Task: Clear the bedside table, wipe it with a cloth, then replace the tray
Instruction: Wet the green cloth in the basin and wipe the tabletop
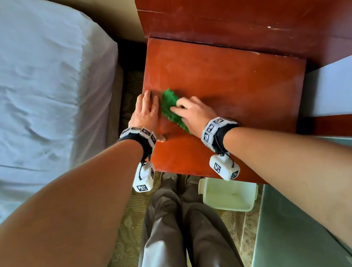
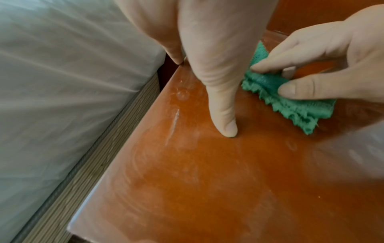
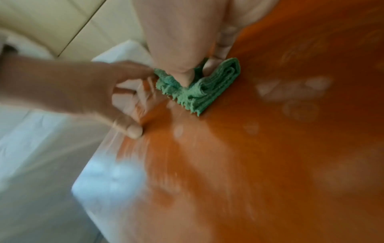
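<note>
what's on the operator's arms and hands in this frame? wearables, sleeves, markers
Both forearms are bare, no sleeves. Each wrist carries a black strap ringed with white blocks printed with black square fiducial markers, left wristband and right wristband. A white marker-tagged box hangs under each wrist on a short black cord, left box, right box. No gloves or rings visible.

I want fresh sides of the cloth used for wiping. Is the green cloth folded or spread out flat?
Folded. Under the right hand, the green cloth shows stacked layers at its edge, a compact pad on the bedside table.
</note>
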A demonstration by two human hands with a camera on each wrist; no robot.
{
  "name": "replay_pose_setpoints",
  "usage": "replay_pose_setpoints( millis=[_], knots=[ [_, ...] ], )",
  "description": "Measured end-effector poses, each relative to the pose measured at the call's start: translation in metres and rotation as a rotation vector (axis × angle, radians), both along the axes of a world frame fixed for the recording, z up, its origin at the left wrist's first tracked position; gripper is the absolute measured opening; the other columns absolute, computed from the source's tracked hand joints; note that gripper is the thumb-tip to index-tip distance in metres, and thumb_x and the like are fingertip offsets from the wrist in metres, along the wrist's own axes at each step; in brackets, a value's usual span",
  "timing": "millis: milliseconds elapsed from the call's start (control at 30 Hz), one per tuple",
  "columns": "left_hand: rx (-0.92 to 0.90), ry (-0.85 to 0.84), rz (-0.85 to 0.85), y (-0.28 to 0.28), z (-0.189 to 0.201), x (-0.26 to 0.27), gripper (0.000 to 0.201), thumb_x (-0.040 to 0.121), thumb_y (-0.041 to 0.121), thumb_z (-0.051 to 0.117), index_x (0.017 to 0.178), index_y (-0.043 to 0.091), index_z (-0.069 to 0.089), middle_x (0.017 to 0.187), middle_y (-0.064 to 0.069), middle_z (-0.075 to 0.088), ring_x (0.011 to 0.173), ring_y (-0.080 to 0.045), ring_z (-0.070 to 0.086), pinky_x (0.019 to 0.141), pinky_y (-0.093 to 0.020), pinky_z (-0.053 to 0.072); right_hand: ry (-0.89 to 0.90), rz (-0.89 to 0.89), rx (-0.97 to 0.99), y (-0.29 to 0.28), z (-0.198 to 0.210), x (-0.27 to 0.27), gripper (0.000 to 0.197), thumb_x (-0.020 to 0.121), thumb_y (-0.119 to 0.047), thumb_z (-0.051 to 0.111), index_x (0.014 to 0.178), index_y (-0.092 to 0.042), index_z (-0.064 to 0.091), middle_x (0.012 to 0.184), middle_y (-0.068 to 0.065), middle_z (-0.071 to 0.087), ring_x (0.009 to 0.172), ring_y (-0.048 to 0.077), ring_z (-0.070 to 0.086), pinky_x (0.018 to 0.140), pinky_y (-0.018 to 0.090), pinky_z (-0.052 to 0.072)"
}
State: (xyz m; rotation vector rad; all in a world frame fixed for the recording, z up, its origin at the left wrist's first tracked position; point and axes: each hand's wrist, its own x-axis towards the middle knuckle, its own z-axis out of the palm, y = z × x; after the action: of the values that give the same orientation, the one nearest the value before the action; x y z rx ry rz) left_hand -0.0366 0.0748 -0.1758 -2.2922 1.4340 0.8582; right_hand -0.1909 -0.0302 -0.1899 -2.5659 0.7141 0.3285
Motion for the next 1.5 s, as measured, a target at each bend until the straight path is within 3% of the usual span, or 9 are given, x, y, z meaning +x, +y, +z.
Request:
replay_pose_setpoints(
  millis=[133, 300, 500, 633, 733, 800, 1167, 1333, 1500],
  knots=[
    [0.004, -0.003, -0.006, -0.001, 0.001, 0.000, 0.143, 0.054, 0.057, 0.087, 0.156, 0.013, -0.002, 0.161, -0.011, -0.011, 0.149, -0.031, -0.007, 0.120, -0.044, 0.023, 0.017, 0.127, -0.021, -0.001, 0.007, -0.001, 0.060, 0.087, -0.005, 0.062, 0.137, -0.034, 0.047, 0.119, -0.010, 0.044, 0.105, 0.019, 0.041, 0.055, 0.035, 0.050],
    [-0.013, 0.007, -0.009, 0.001, 0.000, 0.002, 0.143, 0.051, 0.055, 0.089, 0.156, 0.013, 0.001, 0.162, -0.011, -0.008, 0.149, -0.032, -0.005, 0.118, -0.045, 0.028, -0.051, -0.330, -0.018, -0.029, 0.009, -0.004, 0.047, 0.091, -0.012, 0.055, 0.131, -0.036, 0.053, 0.124, -0.009, 0.048, 0.105, 0.022, 0.046, 0.073, 0.037, 0.052],
    [-0.016, 0.035, -0.015, 0.003, 0.004, 0.009, 0.138, 0.055, 0.061, 0.085, 0.156, 0.015, 0.003, 0.162, -0.009, -0.007, 0.150, -0.030, -0.003, 0.119, -0.046, 0.024, 0.089, -0.372, -0.037, -0.040, 0.015, 0.012, 0.054, 0.083, 0.001, 0.058, 0.129, -0.027, 0.052, 0.126, -0.001, 0.049, 0.109, 0.029, 0.047, 0.074, 0.038, 0.051],
    [-0.148, 0.075, 0.111, 0.006, 0.018, 0.021, 0.103, 0.072, 0.049, 0.079, 0.152, 0.015, 0.024, 0.157, -0.006, 0.019, 0.144, -0.029, 0.017, 0.112, -0.049, 0.033, 0.124, -0.403, -0.016, -0.034, 0.021, 0.020, 0.054, 0.079, 0.004, 0.057, 0.124, -0.024, 0.052, 0.124, 0.003, 0.050, 0.114, 0.031, 0.046, 0.082, 0.040, 0.051],
    [-0.147, 0.096, 0.209, 0.011, 0.030, 0.037, 0.066, 0.082, 0.039, 0.069, 0.139, 0.018, 0.045, 0.138, -0.008, 0.047, 0.131, -0.032, 0.041, 0.102, -0.047, 0.041, 0.099, -0.450, 0.037, -0.033, 0.022, 0.022, 0.051, 0.080, 0.003, 0.056, 0.125, -0.023, 0.055, 0.125, 0.005, 0.051, 0.117, 0.031, 0.045, 0.085, 0.038, 0.048],
    [-0.145, 0.104, 0.276, 0.019, 0.037, 0.044, 0.055, 0.083, 0.036, 0.070, 0.132, 0.017, 0.053, 0.127, -0.009, 0.057, 0.119, -0.033, 0.053, 0.095, -0.044, 0.048, 0.059, -0.454, 0.057, -0.028, 0.023, 0.023, 0.049, 0.080, 0.002, 0.053, 0.123, -0.023, 0.057, 0.124, 0.006, 0.052, 0.117, 0.030, 0.046, 0.087, 0.037, 0.045],
    [-0.115, 0.128, 0.247, 0.064, 0.048, 0.018, 0.078, 0.078, 0.039, 0.074, 0.145, 0.023, 0.038, 0.141, -0.003, 0.042, 0.126, -0.027, 0.047, 0.095, -0.042, 0.049, -0.108, -0.407, 0.193, 0.045, 0.042, 0.028, 0.048, 0.081, 0.001, 0.050, 0.121, -0.022, 0.063, 0.118, 0.004, 0.059, 0.109, 0.029, 0.057, 0.084, 0.039, 0.051],
    [-0.378, 0.210, 0.245, 0.070, 0.043, 0.000, 0.073, 0.079, 0.033, 0.070, 0.144, 0.020, 0.040, 0.143, -0.006, 0.039, 0.125, -0.028, 0.047, 0.093, -0.041, 0.049, -0.115, -0.383, 0.206, 0.068, 0.046, 0.031, 0.048, 0.081, 0.001, 0.053, 0.124, -0.020, 0.059, 0.112, 0.003, 0.062, 0.106, 0.026, 0.057, 0.083, 0.036, 0.047],
    [-0.397, 0.368, 0.544, 0.066, 0.045, -0.006, 0.063, 0.084, 0.038, 0.069, 0.142, 0.031, 0.045, 0.132, -0.004, 0.053, 0.111, -0.022, 0.058, 0.092, -0.032, 0.049, -0.145, -0.427, 0.295, 0.094, 0.052, 0.035, 0.045, 0.079, -0.001, 0.057, 0.121, -0.018, 0.058, 0.109, 0.004, 0.063, 0.103, 0.027, 0.059, 0.088, 0.041, 0.049]
  ],
)
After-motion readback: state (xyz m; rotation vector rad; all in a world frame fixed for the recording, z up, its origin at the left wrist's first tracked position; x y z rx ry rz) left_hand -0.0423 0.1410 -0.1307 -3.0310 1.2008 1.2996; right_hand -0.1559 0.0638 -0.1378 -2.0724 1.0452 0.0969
